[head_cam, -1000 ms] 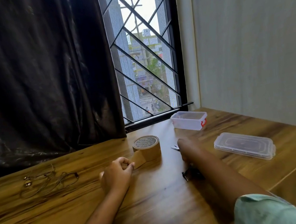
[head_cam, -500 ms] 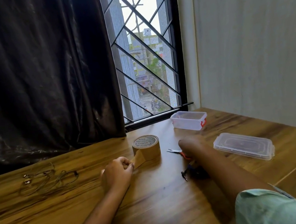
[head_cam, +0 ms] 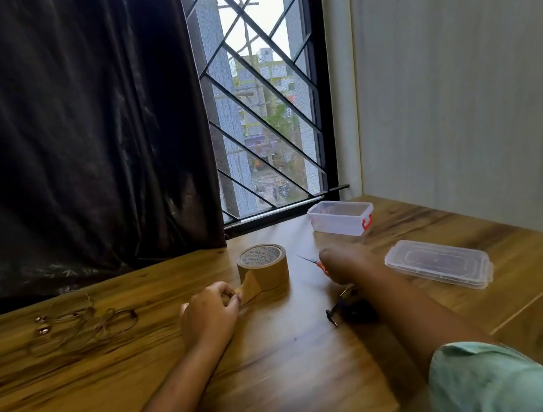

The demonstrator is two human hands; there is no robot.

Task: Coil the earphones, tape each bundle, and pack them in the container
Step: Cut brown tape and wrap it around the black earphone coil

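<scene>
Left grip point(head_cam: 213, 308) pinches the tape end point(head_cam: 250, 288) drawn from the tape roll point(head_cam: 262, 267); right grip point(head_cam: 340, 264) holds the scissors point(head_cam: 309, 260), centre frame. Pull the strip taut, then cut squarely.

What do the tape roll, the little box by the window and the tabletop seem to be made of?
Tape roll: brown, slightly glossy packing tape, likely plastic film; printed core looks like cardboard. Container: clear plastic, see-through walls, red clips. Table: wood-grain top with a smooth sheen, possibly laminate.
</scene>
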